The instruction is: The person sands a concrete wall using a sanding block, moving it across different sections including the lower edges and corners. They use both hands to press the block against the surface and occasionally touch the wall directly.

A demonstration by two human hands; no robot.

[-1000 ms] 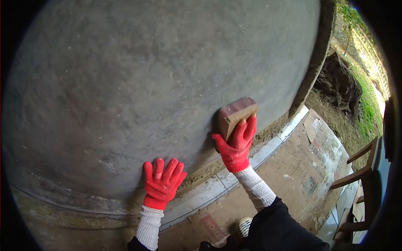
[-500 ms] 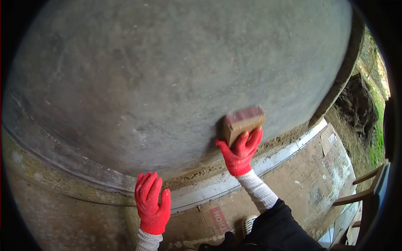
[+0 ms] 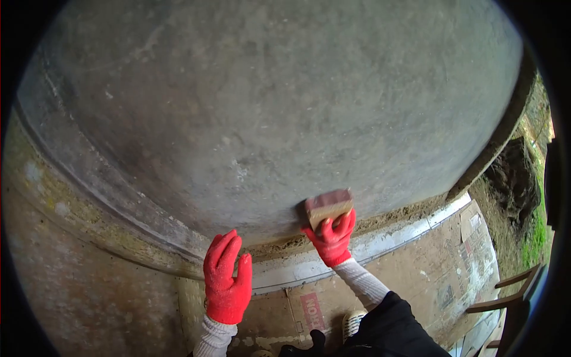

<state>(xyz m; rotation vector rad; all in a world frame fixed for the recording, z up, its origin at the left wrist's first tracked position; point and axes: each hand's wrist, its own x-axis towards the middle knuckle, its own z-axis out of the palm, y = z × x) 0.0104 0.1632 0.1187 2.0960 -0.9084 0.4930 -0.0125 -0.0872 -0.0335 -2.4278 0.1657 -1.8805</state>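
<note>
My right hand [image 3: 334,241], in a red glove, grips a sanding block [image 3: 329,204] with a tan body and a reddish-brown face. The block lies against the grey curved wall [image 3: 238,119], low down and just above its base. My left hand [image 3: 227,278], also in a red glove, is held up to the left with fingers stretched out and nothing in it. Its fingertips overlap the foot of the wall in this view. White knitted cuffs show below both gloves.
A rough ledge with a pale strip [image 3: 285,271] runs along the wall's base. Flattened cardboard [image 3: 392,279] covers the floor by my shoe [image 3: 354,322]. At the right stand a wooden frame [image 3: 505,300] and a dark stump-like lump [image 3: 513,178] near grass.
The sanding block in my right hand has moved down and left along the wall. My left hand stays raised, slightly further right. The whole view has shifted and turned a little.
</note>
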